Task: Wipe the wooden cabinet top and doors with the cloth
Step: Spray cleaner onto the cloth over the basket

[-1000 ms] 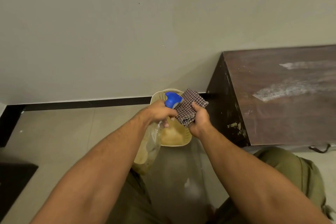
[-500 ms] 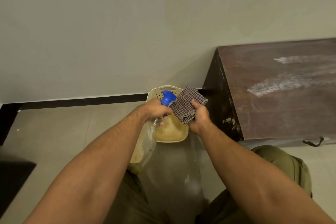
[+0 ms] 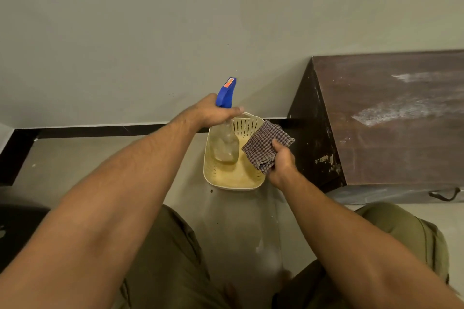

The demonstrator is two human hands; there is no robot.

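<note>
The cabinet [image 3: 391, 120] runs off the right edge.

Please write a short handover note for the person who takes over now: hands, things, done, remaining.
Left hand grips the spray bottle by its neck, over the cream basket on the floor.
Right hand holds the checked cloth beside the basket.
Cabinet top bears white streaks, so wiping is not finished; doors not in view.
To do: set bottle down, wipe top, then doors.

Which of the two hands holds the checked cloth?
The right hand, the one nearer the wooden cabinet, grips the checked cloth; the left hand holds the blue-topped spray bottle over the basket instead.
</note>
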